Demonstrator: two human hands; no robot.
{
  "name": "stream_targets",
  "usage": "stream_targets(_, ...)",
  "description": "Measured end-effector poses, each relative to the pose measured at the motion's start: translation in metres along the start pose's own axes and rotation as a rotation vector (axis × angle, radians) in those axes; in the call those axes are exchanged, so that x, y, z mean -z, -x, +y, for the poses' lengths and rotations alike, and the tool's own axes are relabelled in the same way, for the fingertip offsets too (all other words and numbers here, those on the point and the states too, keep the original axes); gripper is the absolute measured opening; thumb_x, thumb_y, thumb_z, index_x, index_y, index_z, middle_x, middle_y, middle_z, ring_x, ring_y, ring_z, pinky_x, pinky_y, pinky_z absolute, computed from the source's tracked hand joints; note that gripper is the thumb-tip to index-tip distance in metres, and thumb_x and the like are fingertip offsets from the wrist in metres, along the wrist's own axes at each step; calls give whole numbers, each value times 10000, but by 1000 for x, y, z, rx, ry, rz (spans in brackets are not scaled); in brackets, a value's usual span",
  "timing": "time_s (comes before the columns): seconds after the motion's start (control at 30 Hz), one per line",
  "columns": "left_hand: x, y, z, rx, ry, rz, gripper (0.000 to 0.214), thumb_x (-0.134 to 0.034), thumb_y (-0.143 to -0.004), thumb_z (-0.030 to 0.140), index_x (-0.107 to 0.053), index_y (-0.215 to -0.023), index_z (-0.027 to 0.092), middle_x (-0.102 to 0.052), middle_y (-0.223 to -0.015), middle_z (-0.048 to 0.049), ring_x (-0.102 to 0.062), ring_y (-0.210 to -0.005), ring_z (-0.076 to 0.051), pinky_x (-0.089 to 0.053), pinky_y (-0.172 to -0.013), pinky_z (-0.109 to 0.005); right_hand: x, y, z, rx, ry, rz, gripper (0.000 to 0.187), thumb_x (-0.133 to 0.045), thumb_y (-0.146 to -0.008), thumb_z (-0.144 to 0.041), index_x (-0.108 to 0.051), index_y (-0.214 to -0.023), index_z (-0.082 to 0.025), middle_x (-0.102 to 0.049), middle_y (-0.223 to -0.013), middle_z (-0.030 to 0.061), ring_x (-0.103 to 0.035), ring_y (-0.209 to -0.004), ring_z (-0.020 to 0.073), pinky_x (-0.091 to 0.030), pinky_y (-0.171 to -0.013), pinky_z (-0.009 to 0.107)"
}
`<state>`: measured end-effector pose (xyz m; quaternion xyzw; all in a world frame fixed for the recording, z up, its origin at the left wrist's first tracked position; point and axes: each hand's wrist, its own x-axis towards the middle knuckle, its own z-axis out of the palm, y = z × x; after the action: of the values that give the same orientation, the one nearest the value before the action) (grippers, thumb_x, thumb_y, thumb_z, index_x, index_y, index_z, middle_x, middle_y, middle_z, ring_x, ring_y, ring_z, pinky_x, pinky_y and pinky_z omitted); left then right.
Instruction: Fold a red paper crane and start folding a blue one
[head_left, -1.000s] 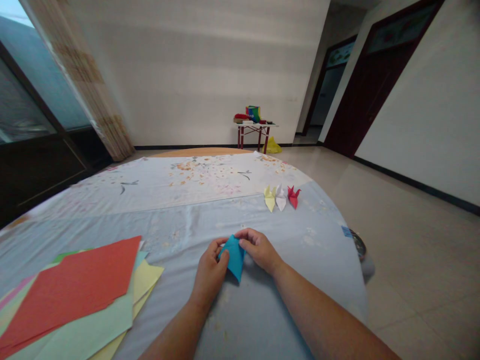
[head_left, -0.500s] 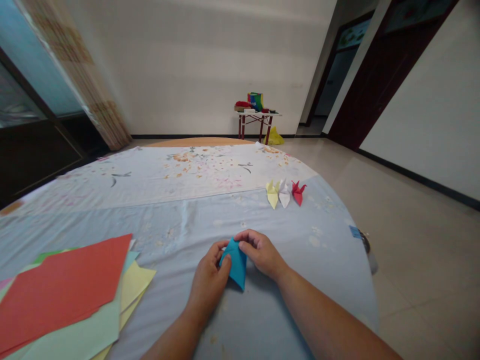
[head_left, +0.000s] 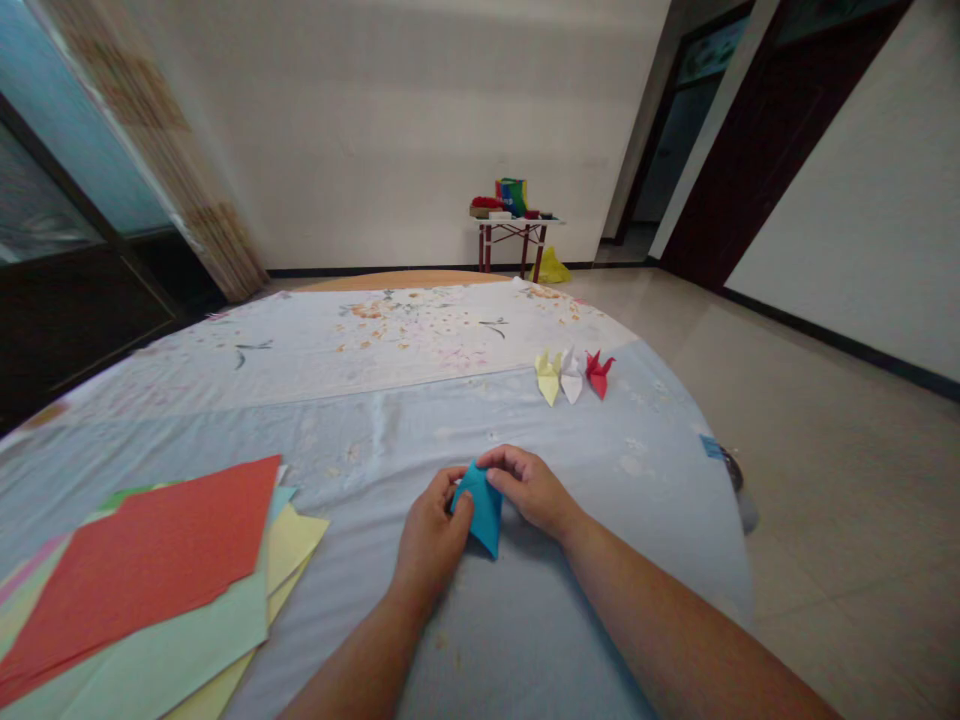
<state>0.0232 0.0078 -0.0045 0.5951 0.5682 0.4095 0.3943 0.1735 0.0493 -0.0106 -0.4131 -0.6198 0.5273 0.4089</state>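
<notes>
A blue folded paper (head_left: 483, 512), shaped like a kite with its point toward me, is held between both hands just over the table. My left hand (head_left: 435, 525) grips its left edge, thumb on the front face and fingers behind. At the upper right edge, my right hand (head_left: 531, 490) pinches the paper near its top corner. Farther off to the right stand three folded paper figures in a row: a pale yellow one (head_left: 548, 379), a white one (head_left: 572, 377) and a red one (head_left: 599, 375). The fingertips behind the blue paper are hidden.
Coloured paper sheets lie stacked at the left, a red sheet (head_left: 157, 560) on top. A flowered cloth (head_left: 420, 420) covers the round table. Beyond it, a small folding table (head_left: 517, 222) with assorted items stands against the wall, a yellow bag (head_left: 553, 266) beside it.
The whole view has shifted slightly, so the table's contents appear a little higher and to the right. Both hands keep their grip on the blue paper, with hardly any other movement.
</notes>
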Motion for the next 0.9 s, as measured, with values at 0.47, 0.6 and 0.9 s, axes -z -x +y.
stream_targets(0.47,3,-2,2,5,96,22,279,-503,-768,326,-558,-989,165,-662,-758,-5,-586,-642,-160,-445,-583,-248,1,-1,2,44,-90,-58,215,-543,-759,-217,-594,-963,-173,-627,-873,21,-565,-781,135,-437,-740,274)
stream_targets(0.6,6,-2,2,46,141,79,295,-527,-754,353,-570,-969,157,-677,-807,-21,-602,-689,-170,-461,-620,-258,-1,-2,4,55,-181,-64,283,-550,-756,-199,-548,-1038,-177,-620,-900,29,-569,-809,137,-438,-736,271)
stream_targets(0.9,12,-7,-4,93,231,105,372,-551,-738,384,-583,-1026,150,-691,-803,-21,-599,-655,-165,-470,-604,-261,-6,-2,5,33,-133,1,275,-533,-771,-214,-525,-1040,-157,-528,-732,-12,-498,-651,102,-389,-603,229)
